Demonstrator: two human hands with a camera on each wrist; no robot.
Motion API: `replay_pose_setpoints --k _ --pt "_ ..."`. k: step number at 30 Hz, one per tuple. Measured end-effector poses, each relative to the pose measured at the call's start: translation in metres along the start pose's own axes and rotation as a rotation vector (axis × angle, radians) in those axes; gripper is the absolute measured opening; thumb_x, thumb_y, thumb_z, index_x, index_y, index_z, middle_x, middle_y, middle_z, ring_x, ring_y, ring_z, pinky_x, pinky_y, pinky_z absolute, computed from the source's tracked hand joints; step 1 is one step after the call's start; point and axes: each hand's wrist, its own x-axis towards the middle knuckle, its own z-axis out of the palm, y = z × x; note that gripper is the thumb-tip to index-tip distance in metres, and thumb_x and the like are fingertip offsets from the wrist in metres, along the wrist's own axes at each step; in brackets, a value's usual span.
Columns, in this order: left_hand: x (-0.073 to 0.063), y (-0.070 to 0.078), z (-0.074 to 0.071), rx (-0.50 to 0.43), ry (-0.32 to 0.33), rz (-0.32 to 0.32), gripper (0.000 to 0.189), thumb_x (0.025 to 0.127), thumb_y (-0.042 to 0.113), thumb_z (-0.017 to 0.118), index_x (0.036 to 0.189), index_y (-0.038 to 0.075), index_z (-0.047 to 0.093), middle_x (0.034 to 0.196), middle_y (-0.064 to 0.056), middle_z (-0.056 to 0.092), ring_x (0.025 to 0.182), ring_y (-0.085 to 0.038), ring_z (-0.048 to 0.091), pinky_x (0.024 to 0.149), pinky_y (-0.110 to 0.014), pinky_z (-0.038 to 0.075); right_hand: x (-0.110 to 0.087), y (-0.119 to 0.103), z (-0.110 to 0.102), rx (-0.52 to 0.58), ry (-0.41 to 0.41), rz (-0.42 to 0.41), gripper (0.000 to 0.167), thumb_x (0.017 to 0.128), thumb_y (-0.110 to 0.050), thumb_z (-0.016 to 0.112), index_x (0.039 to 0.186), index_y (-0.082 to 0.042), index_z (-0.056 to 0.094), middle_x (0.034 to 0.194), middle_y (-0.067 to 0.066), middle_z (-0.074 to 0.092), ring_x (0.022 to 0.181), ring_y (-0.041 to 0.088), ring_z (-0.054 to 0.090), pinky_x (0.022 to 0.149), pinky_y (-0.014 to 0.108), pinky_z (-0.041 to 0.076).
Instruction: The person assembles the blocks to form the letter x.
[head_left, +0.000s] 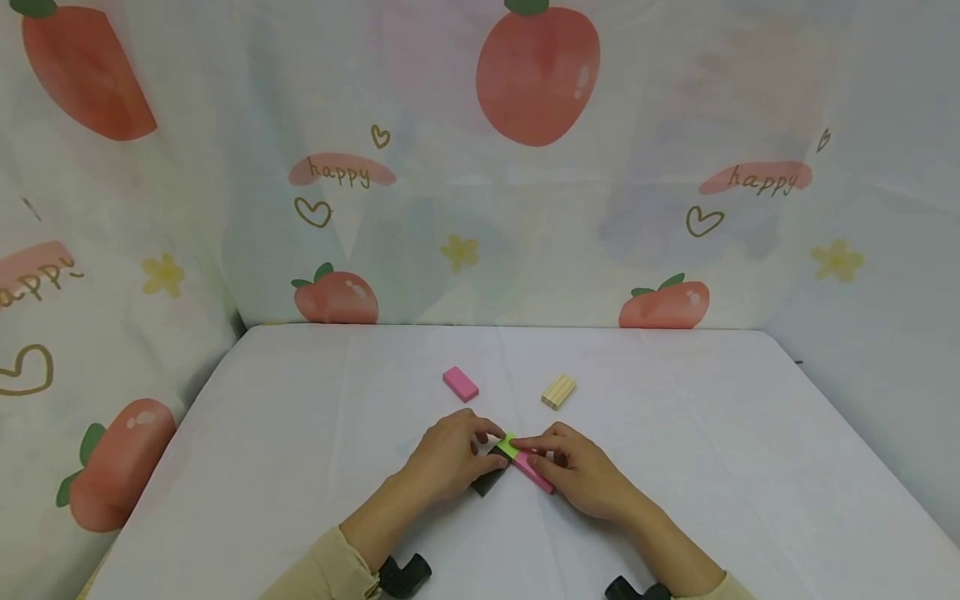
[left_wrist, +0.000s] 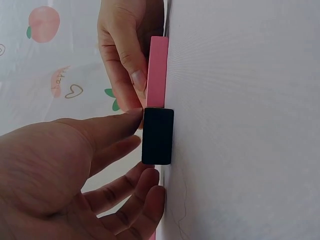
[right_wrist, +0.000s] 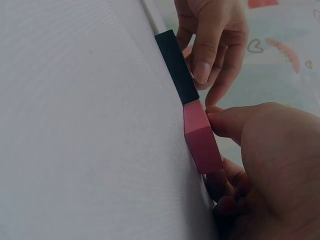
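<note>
A black block and a pink block lie on the white cloth, their near ends meeting at an angle. Behind the join sits a bright green block, partly covered by fingertips. My left hand pinches the black block, thumb along its top edge and index fingertip by the green block. With thumb and fingers on either side, my right hand holds the pink block; its index fingertip reaches onto the green one. The left wrist view shows the black block's end face against the pink block.
Farther back on the table lie a second pink block on the left and a pale yellow, grooved block on the right. A fruit-printed cloth hangs behind the table's far edge.
</note>
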Motion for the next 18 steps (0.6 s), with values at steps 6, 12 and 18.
replay_pose_setpoints --k 6,12,18 --pt "-0.0008 -0.0019 -0.0002 -0.021 -0.014 0.005 0.028 0.090 0.031 0.082 0.118 0.028 0.079 0.102 0.006 0.066 0.079 -0.004 0.057 0.065 -0.024 0.046 0.0003 -0.0003 0.0000 -0.002 0.007 -0.009 0.031 0.101 -0.019 0.067 0.128 -0.032 0.074 0.092 -0.006 0.056 0.072 0.009 0.050 0.061 0.024 0.042" --pt "-0.0007 -0.0026 -0.0006 -0.051 -0.025 -0.015 0.028 0.091 0.029 0.081 0.119 0.030 0.079 0.104 0.007 0.067 0.079 -0.005 0.056 0.062 -0.024 0.046 0.0003 -0.0004 -0.0002 0.005 0.012 -0.019 0.031 0.101 -0.018 0.067 0.128 -0.031 0.074 0.092 -0.006 0.056 0.071 0.009 0.049 0.061 0.024 0.042" --pt "0.0000 -0.0045 0.0003 -0.083 -0.027 -0.026 0.028 0.092 0.028 0.081 0.119 0.031 0.080 0.104 0.008 0.067 0.078 -0.005 0.057 0.062 -0.024 0.047 0.0002 0.0008 0.0005 0.002 0.013 -0.018 0.031 0.101 -0.019 0.067 0.128 -0.032 0.074 0.092 -0.006 0.056 0.070 0.009 0.049 0.061 0.024 0.042"
